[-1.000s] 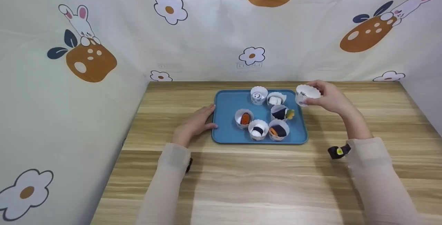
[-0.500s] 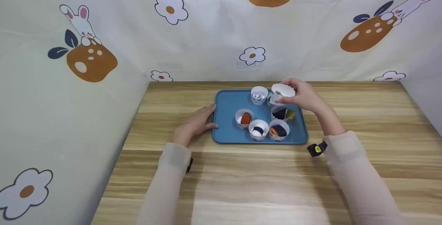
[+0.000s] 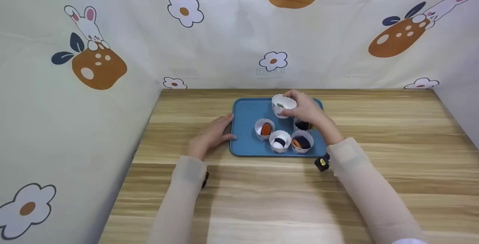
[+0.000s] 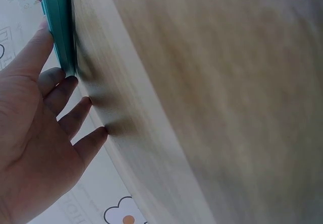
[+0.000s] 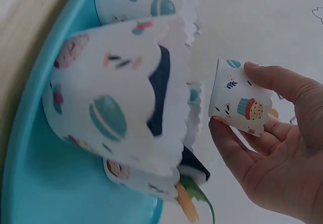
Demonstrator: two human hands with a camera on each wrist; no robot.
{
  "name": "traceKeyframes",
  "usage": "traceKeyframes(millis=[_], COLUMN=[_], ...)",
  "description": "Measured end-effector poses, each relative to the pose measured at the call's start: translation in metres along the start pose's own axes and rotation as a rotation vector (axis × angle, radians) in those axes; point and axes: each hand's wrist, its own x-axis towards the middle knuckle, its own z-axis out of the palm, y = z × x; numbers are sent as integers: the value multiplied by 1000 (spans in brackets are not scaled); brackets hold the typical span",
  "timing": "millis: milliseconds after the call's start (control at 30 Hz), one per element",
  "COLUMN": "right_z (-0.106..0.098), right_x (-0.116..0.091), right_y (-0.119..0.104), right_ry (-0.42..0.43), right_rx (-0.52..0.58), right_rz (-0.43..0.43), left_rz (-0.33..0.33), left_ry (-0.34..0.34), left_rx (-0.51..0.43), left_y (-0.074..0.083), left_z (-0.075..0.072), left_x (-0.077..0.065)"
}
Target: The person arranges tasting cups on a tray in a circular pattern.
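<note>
My right hand grips a white printed paper baking cup between thumb and fingers, holding it over the back of the blue tray. A bit of yellow shows past this cup's rim in the right wrist view. My left hand rests at the tray's left edge, thumb and fingers extended along it. Three similar cups line the tray's front: one with an orange-red sushi piece, one with a white piece banded black, one with a dark and orange piece. Behind them, a dark-filled cup is partly covered by my right hand.
The tray lies on a wood-grain table. A pale curtain printed with flowers, rabbits and oranges hangs behind and to the left. In the right wrist view, a large cup stands close to the camera, by green and yellow pieces.
My right hand has carried the cup leftward from the tray's right edge to its back middle, now covering the two back cups. My left hand has stayed at the tray edge.
</note>
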Motion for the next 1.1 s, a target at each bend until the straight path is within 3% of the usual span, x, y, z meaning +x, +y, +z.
traceKeyframes(millis=[533,1000,1100], right_z=[32,40,41], right_x=[14,23,24], right_y=[-18,-28,-29], right_ry=[-20,-25,-35], right_rx=[-118,-371,-398], right_rz=[55,-51,-55], left_rz=[-14,17,-9], left_ry=[0,11,2], left_rx=[11,4,4], left_y=[-1,-2,-1], left_z=[1,0,1], left_x=[1,0,0])
